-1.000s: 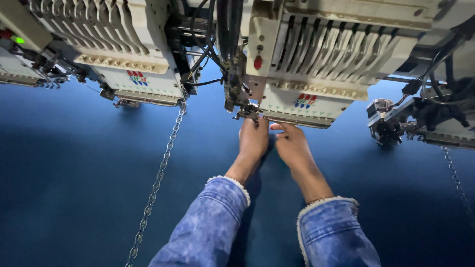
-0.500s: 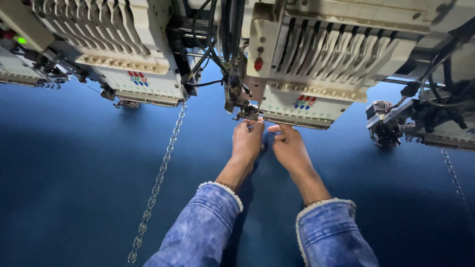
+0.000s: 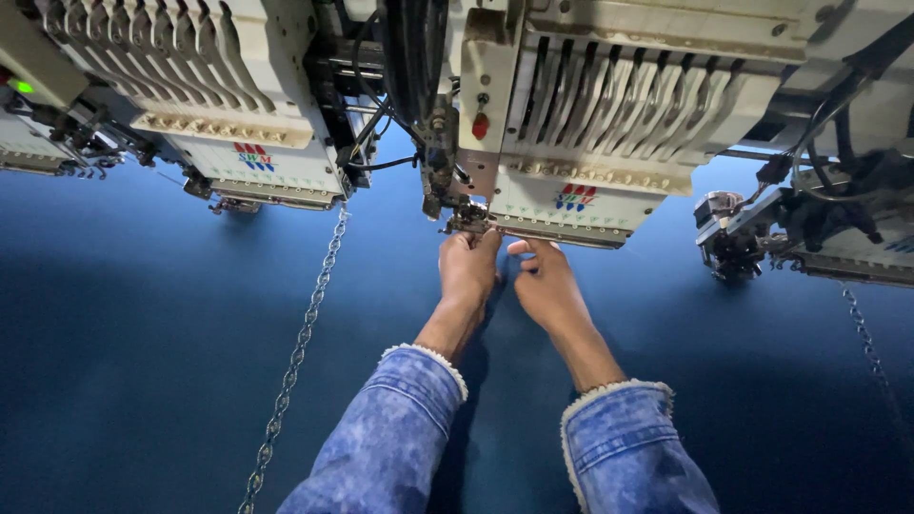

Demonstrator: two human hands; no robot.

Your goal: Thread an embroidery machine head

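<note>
Together, both arms stretch forward over the blue fabric (image 3: 143, 381) — left hand (image 3: 468, 269) fingers bunched at the embroidery head (image 3: 571, 205) underside, right hand (image 3: 547, 281) curled just beside it — what they pinch cannot be told
</note>
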